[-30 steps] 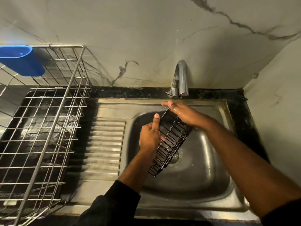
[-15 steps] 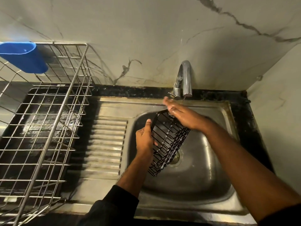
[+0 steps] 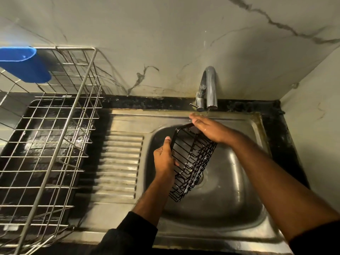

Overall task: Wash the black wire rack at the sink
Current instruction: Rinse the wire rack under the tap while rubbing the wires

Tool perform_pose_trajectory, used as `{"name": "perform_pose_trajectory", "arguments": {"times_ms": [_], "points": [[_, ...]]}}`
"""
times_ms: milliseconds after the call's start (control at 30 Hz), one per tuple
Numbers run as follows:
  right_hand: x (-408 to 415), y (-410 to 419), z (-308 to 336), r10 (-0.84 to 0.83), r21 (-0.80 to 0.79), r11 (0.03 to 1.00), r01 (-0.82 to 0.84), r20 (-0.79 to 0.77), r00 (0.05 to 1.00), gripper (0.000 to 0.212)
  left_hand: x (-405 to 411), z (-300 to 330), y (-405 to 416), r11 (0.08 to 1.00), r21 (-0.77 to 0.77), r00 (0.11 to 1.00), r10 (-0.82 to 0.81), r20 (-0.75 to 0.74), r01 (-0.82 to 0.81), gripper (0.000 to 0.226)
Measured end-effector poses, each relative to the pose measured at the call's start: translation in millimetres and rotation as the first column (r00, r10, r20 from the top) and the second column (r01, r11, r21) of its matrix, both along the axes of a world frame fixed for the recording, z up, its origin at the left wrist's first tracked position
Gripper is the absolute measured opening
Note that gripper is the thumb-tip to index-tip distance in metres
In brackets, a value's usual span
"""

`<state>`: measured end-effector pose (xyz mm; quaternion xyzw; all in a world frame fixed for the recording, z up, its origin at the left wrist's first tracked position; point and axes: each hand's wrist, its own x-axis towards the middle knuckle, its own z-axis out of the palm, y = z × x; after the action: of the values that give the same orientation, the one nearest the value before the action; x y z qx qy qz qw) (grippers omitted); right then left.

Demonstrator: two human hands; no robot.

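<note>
Fingers (image 3: 166, 144) of left hand (image 3: 163, 159) curl round rim of black wire rack (image 3: 193, 161); right hand (image 3: 207, 129) lies flat on its top end | rack tilted over sink (image 3: 239, 190), below faucet (image 3: 208, 87) | judged light, stiff, wet-slippery; hold by the frame.

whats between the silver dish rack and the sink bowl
In the head view, the ribbed steel drainboard lies between the silver dish rack and the sink bowl. Nothing stands on its grooves.
</note>
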<state>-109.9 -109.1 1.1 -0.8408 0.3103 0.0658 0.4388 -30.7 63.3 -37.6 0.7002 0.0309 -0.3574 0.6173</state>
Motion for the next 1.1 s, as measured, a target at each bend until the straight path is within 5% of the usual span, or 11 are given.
{"name": "perform_pose_trajectory", "arguments": {"times_ms": [200, 367, 467, 600, 700, 833, 867, 967, 1100], "points": [[22.6, 44.3, 28.4, 0.275, -0.034, 0.961, -0.274, 0.193, 0.942, 0.048, 2.3, -0.7, -2.6, 0.999, 0.043, 1.0, 0.008, -0.016, -0.007, 0.047], [4.4, -6.8, 7.6, 0.034, 0.04, 0.999, -0.035, 0.026, 0.999, 0.052, 5.2, -1.9, 0.7, 0.999, -0.024, 0.998, 0.03, -0.055, -0.031, 0.039], [4.5, -8.7, 9.1, -0.199, 0.177, 0.969, 0.172, 0.148, 0.969, 0.046, 10.5, -0.7, -1.2, 0.999, -0.005, 0.998, 0.05, -0.047, -0.05, 0.038], [16.0, -3.8, 20.0, -0.677, 0.598, 0.695, 0.399, 0.358, 0.643, 0.027, 14.9, -2.1, 2.7, 0.997, 0.001, 0.997, 0.072, -0.038, -0.072, 0.039], [17.8, 3.3, 25.1, -0.859, 0.925, 0.286, 0.249, 0.133, 0.494, 0.02, 14.4, -2.9, 7.7, 0.992, 0.074, 0.995, 0.1, -0.024, -0.098, 0.049], [24.7, -1.0, 27.4, -0.92, 0.981, -0.051, 0.185, -0.118, 0.373, 0.019, 11.2, -2.9, 11.6, 0.989, 0.104, 0.994, 0.106, -0.028, -0.103, 0.066], [25.9, -3.0, 26.3, -0.923, 0.978, -0.074, 0.196, -0.142, 0.357, 0.019, 10.6, -2.7, 12.4, 0.99, 0.099, 0.994, 0.107, -0.038, -0.102, 0.065], [25.4, 0.9, 34.4, -0.85, 0.992, 0.009, 0.127, -0.06, 0.523, 0.013, 9.4, 0.8, 13.6, 0.994, 0.06, 0.993, 0.091, -0.078, -0.087, 0.059], [17.6, -3.1, 35.7, -0.865, 0.983, 0.002, 0.184, -0.09, 0.493, 0.017, 7.7, -0.7, 14.1, 0.999, -0.005, 0.994, 0.044, -0.096, -0.045, 0.05]]}}
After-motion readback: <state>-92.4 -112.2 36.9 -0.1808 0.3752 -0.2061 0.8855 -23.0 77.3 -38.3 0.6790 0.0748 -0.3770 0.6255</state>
